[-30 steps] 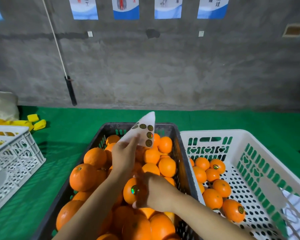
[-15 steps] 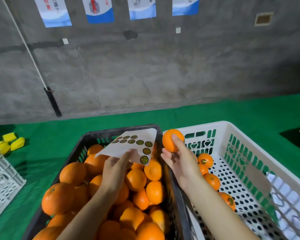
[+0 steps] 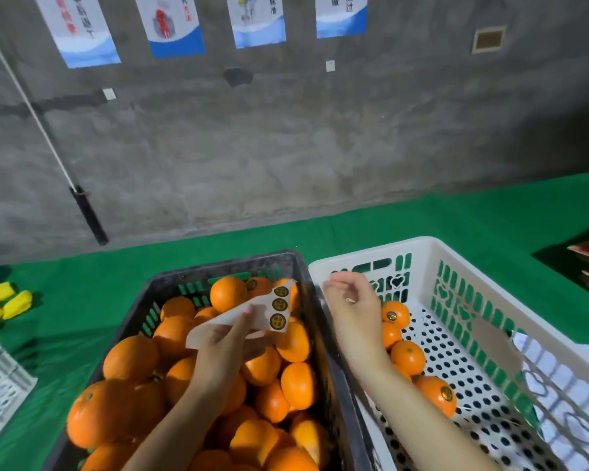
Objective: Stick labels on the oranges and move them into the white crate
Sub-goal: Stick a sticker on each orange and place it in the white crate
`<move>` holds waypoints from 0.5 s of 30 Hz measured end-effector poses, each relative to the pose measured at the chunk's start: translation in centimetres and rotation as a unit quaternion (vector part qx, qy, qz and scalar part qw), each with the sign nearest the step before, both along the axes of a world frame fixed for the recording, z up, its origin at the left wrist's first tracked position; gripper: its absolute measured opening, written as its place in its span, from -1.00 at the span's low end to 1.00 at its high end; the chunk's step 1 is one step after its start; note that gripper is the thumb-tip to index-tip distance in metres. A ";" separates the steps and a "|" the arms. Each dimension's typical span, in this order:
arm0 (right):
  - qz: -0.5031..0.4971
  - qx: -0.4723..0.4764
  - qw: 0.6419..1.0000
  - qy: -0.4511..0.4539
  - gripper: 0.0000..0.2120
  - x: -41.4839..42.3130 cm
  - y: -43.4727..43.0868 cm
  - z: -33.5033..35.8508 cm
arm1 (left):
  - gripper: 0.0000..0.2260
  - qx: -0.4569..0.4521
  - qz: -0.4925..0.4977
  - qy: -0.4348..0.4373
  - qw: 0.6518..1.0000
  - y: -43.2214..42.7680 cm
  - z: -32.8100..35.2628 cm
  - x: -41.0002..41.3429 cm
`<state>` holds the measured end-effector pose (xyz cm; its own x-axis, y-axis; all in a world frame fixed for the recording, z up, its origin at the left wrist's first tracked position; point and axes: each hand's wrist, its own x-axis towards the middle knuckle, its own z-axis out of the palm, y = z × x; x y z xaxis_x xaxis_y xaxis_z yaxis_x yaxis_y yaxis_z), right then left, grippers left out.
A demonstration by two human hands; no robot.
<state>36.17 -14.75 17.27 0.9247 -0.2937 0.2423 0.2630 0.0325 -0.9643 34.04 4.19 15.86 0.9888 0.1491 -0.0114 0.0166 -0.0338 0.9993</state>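
White crate (image 3: 422, 244) left rim: right hand (image 3: 354, 311) over it, slack, empty; left hand (image 3: 225, 348) pinches label sheet (image 3: 262, 312)

Dim indoor light, soft shadows, slight motion blur, wide-angle bending at edges

Back wall: rough grey concrete wall (image 3: 286, 147), mottled, darker toward the right. Four white-and-blue paper posters (image 3: 176, 25) hang in a row along its top. Small brown rectangular recessed plate (image 3: 488, 39) at upper right. A thin white cord ending in a black rod (image 3: 89, 215) leans across the wall at left. Work surface: green felt-like cloth (image 3: 422, 219). Small yellow blocks (image 3: 9, 302) lie at its left edge.
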 end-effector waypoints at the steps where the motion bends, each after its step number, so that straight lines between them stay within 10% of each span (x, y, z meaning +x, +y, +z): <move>1: 0.024 -0.093 0.994 -0.047 -0.91 -0.5 0.5 -0.2 | -0.64 0.003 0.001 -0.003 1.000 0.0 0.0 0.0; 4: 0.083 -0.306 0.944 -0.090 -0.77 -1.1 1.8 -1.2 | -0.61 0.018 0.000 -0.016 1.000 -0.1 0.1 0.0; 15: 0.148 -0.346 0.923 -0.083 -0.72 -1.2 1.7 -1.2 | -0.51 -0.080 -0.001 0.025 0.997 -0.3 0.2 0.2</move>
<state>34.97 -13.09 16.04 0.8726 0.2442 0.4231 0.4878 -0.4810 -0.7285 34.19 3.93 16.09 0.9867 0.1391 -0.0847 0.0673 0.1249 0.9899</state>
